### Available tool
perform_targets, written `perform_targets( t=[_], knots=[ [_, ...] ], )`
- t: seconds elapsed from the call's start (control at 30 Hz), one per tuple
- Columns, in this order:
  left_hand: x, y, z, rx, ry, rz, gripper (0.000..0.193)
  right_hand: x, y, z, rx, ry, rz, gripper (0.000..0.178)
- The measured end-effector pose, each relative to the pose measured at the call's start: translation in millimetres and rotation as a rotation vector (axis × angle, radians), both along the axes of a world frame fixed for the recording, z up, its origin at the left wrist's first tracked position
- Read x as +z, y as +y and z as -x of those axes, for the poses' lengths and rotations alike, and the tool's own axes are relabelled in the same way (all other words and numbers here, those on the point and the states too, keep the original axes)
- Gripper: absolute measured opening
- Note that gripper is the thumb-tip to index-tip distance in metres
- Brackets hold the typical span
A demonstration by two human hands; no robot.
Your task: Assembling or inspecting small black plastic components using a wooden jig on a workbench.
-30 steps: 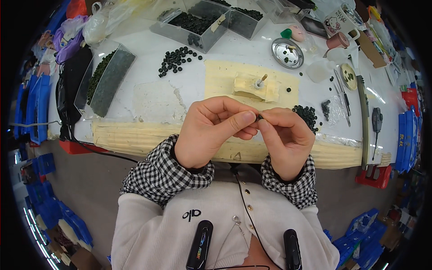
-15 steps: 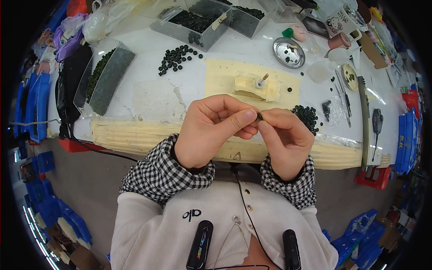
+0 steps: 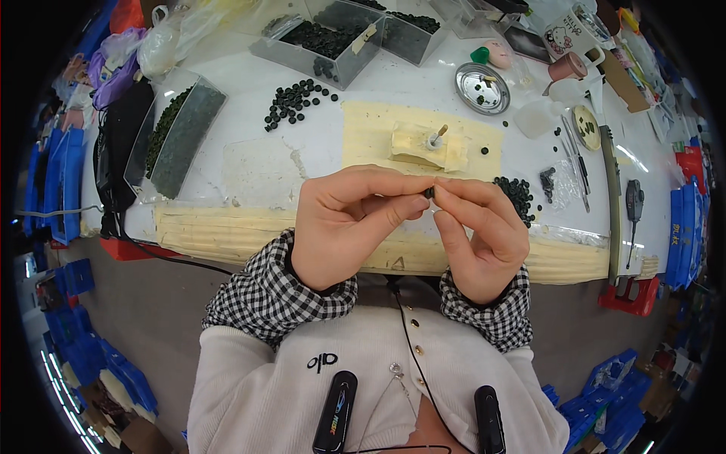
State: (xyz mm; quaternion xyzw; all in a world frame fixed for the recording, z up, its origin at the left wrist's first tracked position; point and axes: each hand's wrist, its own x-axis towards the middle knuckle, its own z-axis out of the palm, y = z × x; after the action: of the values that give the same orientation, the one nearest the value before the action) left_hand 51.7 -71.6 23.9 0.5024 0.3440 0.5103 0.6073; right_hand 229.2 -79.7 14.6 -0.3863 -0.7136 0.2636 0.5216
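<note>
Just above the table's near edge, my left hand (image 3: 344,223) pinches a small dark round bead-like piece (image 3: 429,192) between thumb and index fingertip. My right hand (image 3: 484,238) meets it from the other side. Its index fingertip touches the piece, while the thumb stands apart below. The fingertips cover much of the piece, so its exact kind is unclear. Beyond the hands, a pale yellow block (image 3: 416,151) with a short upright peg rests on a yellowish sheet (image 3: 363,125). Beside my right hand lies a pile of similar dark round pieces (image 3: 522,198).
More dark pieces (image 3: 291,102) lie scattered at far left. Clear bins (image 3: 355,68) of them stand behind, another bin (image 3: 189,144) at left. On the right are a round metal dish (image 3: 482,89), thin tools (image 3: 578,163), a small dish (image 3: 586,129) and a mug (image 3: 571,38).
My right thumb has moved down, away from the piece and its index finger. The left fingers have shifted slightly, and the piece now shows more plainly at their tips.
</note>
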Motion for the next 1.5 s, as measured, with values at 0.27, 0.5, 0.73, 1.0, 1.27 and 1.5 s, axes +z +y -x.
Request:
perform_targets(
  t=[0.27,0.5,0.73,1.0,1.27,1.5],
  knots=[
    [-1.6,2.2,1.5,0.045,0.094,-0.032,0.017,-8.3,-2.9,2.2,0.057,0.185,0.183,0.027],
    [-6.6,4.7,1.9,0.056,0.121,-0.104,0.015,-8.4,-3.1,1.7,0.070,0.161,0.176,0.028],
    [-12.5,8.4,7.4,-0.007,0.100,-0.104,0.016,-3.1,0.3,-2.3,0.095,-0.008,0.058,0.030],
    [-11.8,7.4,6.8,-0.004,0.043,-0.057,0.016,-7.4,0.8,-0.9,0.108,0.037,0.052,0.032],
    [-7.6,7.7,8.7,-0.040,-0.036,0.056,0.016,-4.8,-0.1,0.0,0.088,0.014,0.038,0.034],
    [-9.0,8.3,10.3,-0.001,0.084,-0.101,0.017,-6.4,-0.9,0.8,0.087,0.025,0.047,0.034]
  ],
)
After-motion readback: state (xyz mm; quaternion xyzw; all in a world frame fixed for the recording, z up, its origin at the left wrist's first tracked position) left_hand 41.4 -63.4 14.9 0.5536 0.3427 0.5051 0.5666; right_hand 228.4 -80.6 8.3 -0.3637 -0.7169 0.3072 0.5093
